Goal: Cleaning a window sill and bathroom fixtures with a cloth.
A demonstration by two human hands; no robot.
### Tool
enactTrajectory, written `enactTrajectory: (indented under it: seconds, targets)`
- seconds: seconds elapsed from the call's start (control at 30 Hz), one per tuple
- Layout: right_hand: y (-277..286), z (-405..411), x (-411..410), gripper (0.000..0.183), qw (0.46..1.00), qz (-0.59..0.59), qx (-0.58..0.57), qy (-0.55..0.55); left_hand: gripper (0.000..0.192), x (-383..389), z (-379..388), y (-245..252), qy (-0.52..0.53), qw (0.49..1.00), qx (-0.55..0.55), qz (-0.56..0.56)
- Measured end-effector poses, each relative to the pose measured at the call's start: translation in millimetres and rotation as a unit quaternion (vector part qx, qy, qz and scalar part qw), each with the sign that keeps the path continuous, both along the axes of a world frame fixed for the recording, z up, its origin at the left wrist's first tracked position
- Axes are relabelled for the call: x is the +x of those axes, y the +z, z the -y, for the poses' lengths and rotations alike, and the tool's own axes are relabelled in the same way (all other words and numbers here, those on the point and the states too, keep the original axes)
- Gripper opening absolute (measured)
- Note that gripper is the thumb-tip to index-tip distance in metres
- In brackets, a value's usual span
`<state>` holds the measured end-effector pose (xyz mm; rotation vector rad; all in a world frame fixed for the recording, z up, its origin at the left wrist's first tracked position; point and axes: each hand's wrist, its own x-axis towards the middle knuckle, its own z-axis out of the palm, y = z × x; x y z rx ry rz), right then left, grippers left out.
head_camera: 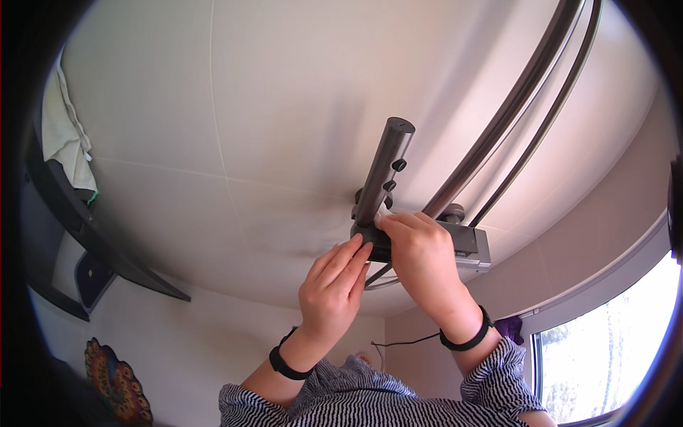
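A dark grey shower mixer bar (469,240) is fixed to the pale wall panel, with a thick metal cylinder (387,165) standing out from its left end; small black knobs line that cylinder's side. My right hand (421,256) pinches a white cloth or tissue (381,214) against the cylinder's base. Beside it, my left hand (336,283) rests its fingertips on the left end of the bar, fingers nearly straight; whether it holds anything is hidden. Two long metal pipes (507,117) rise from the bar to the upper right.
A round knob (452,212) sits behind the bar. At the left, a pale towel (64,133) hangs over a dark curved frame (106,245). A colourful peacock-like mat (117,381) lies lower left. A bright window (603,341) is at the lower right, near a thin black cable (405,342).
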<state>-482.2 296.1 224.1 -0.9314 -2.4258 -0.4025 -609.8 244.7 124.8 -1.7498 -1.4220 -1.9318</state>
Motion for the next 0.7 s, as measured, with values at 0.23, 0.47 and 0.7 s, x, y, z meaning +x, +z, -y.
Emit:
enactTrajectory:
  seconds: [0.23,0.47,0.7]
  targets:
    - [-4.1,17.2,-1.2,0.032,0.999,-0.02,-0.004,0.027,0.025,1.5,-4.9,-16.0,-0.034,0.995,0.032,0.093]
    - [-2.8,13.2,-13.3,0.032,0.996,-0.051,-0.022,0.065,0.022,5.4,-13.2,-15.0,-0.015,0.993,0.07,0.097]
    - [7.0,17.9,28.5,0.033,0.999,-0.02,-0.018,0.027,0.024,2.6,-10.2,-15.0,-0.027,0.995,0.053,0.08]
